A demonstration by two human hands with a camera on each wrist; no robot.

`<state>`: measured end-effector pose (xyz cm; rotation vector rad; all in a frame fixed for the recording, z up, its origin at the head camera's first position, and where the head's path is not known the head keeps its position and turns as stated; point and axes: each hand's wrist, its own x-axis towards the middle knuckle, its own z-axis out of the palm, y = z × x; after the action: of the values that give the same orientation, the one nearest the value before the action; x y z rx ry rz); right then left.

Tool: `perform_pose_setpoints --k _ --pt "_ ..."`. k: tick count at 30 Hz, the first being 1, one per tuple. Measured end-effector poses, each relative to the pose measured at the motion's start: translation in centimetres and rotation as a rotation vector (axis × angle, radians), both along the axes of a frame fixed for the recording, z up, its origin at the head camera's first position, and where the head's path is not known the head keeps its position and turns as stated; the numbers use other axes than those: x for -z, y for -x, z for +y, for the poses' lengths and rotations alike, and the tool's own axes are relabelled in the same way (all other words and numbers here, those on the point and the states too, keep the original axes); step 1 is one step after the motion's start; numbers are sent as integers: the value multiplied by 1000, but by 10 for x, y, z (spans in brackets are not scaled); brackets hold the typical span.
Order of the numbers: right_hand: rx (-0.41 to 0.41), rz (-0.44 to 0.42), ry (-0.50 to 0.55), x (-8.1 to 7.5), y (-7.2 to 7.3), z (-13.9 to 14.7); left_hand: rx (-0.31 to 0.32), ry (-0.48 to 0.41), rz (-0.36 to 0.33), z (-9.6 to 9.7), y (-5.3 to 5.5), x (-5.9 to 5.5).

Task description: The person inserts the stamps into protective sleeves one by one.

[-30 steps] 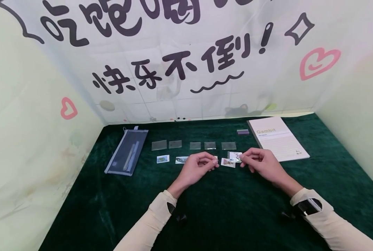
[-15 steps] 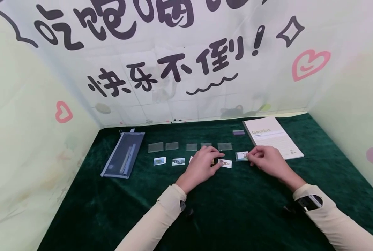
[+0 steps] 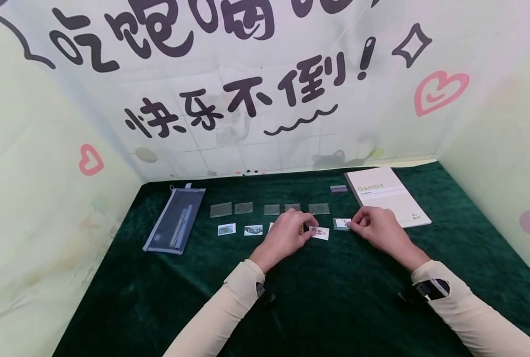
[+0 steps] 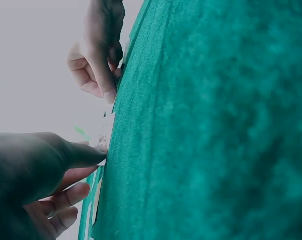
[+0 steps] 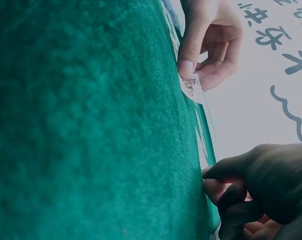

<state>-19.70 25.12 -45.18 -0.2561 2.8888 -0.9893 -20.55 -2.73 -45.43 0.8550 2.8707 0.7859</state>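
Sleeved card (image 3: 341,224) sits at the row's right end, pinched by the right hand (image 3: 382,230), and looks done. The left hand (image 3: 284,231) pinches a bare card (image 3: 321,233); 5 clear sleeves (image 3: 319,208) behind seemingly remain to fill.

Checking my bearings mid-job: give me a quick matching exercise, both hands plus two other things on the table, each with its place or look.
1. left hand
2. right hand
3. pouch
4. notebook

A. bluish, see-through, far left
B. pinching the rightmost card
C. pale cover reading "Gambit"
D. pinching the second card from the right

Pairs: 1-D, 2-B, 3-A, 4-C
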Motion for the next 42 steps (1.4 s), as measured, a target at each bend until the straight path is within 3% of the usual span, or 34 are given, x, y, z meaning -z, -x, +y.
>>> perform_pose_setpoints --k 9,16,25,42 --pt "-55 43 26 -7 9 -2 -11 -29 -3 -1 -2 1" --pt "-170 128 47 -6 36 -22 -20 -37 -14 -3 -3 2" --pt "-234 74 -47 -3 63 -42 -27 -47 -16 -2 -4 5" --pt "-186 -1 41 -2 62 -41 -30 -87 -26 -5 -8 5"
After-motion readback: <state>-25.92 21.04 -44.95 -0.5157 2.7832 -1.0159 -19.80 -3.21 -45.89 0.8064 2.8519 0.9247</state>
